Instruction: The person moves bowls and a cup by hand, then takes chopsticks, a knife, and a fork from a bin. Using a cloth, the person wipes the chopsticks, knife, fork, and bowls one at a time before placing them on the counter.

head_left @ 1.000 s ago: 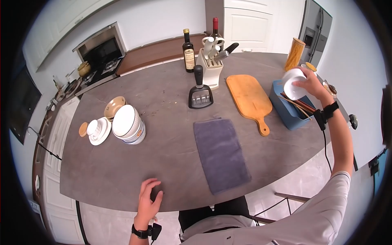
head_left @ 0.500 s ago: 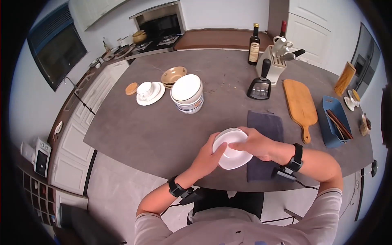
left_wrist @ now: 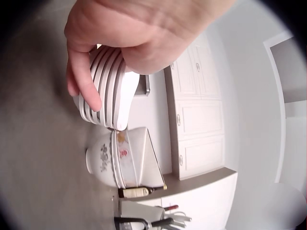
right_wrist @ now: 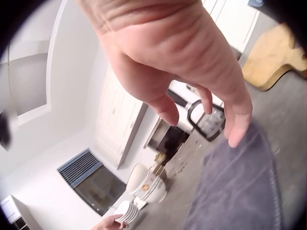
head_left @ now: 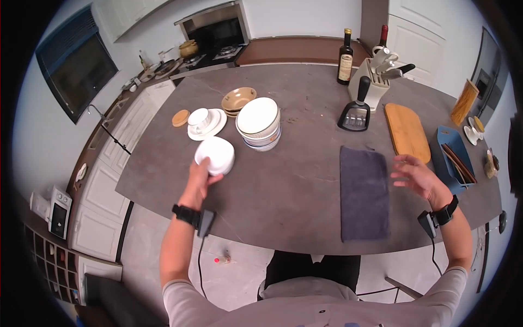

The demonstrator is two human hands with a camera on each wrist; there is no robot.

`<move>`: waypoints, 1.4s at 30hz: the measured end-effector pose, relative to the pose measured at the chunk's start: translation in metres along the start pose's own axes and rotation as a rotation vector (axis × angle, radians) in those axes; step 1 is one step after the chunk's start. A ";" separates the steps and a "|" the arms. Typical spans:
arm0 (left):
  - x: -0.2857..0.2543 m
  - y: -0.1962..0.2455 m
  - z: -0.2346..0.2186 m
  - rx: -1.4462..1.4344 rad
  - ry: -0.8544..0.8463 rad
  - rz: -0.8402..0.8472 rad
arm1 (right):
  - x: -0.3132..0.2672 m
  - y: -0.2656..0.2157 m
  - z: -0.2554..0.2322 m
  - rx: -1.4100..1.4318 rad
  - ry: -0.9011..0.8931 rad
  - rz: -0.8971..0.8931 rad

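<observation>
My left hand (head_left: 197,179) grips a stack of small white dishes (head_left: 217,151) at the left of the table, thumb over the top and fingers around the side. Several dishes lie one on another in the stack (left_wrist: 125,98) in the left wrist view, and fingertips press on their rims. Just behind stand stacked white bowls (head_left: 258,119) and white plates (head_left: 219,126) with a small white cup (head_left: 199,117) on them. My right hand (head_left: 418,180) holds nothing; its fingers are loosely spread between the grey-blue cloth (head_left: 365,193) and the wooden cutting board (head_left: 407,131).
Brown bowls (head_left: 238,99) and a round wooden lid (head_left: 180,118) are at the back left. To the right stand a knife block (head_left: 370,87), a black-handled kitchen tool (head_left: 357,109), a dark bottle (head_left: 345,60) and a blue basket (head_left: 448,139) with chopsticks.
The right hand brought a white dish from above the blue basket to the left hand, then let go and moved back right. The left hand carried the dishes left. The head view turned left.
</observation>
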State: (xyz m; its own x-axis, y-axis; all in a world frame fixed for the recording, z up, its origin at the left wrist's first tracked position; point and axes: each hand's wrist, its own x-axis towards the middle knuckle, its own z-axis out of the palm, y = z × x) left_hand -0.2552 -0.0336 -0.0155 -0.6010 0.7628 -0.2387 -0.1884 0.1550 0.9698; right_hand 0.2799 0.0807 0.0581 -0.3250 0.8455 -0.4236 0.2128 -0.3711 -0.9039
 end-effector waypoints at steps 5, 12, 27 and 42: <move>0.054 0.003 0.006 -0.064 -0.017 -0.011 | -0.001 0.016 -0.074 -0.466 0.431 -0.244; 0.097 -0.021 -0.018 -0.088 -0.113 -0.030 | -0.023 0.059 -0.244 -1.176 1.036 -0.430; 0.005 -0.010 -0.013 0.457 0.168 0.098 | -0.006 0.020 -0.265 -1.365 0.884 0.329; -0.092 -0.078 0.038 0.392 0.213 0.375 | 0.002 0.026 -0.281 -1.172 0.607 0.614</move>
State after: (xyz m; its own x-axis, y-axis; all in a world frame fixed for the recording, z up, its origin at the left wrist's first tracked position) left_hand -0.1555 -0.0919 -0.0668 -0.7220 0.6734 0.1588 0.3444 0.1508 0.9266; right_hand 0.5439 0.1812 0.0507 0.4610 0.8114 -0.3593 0.8833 -0.4583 0.0984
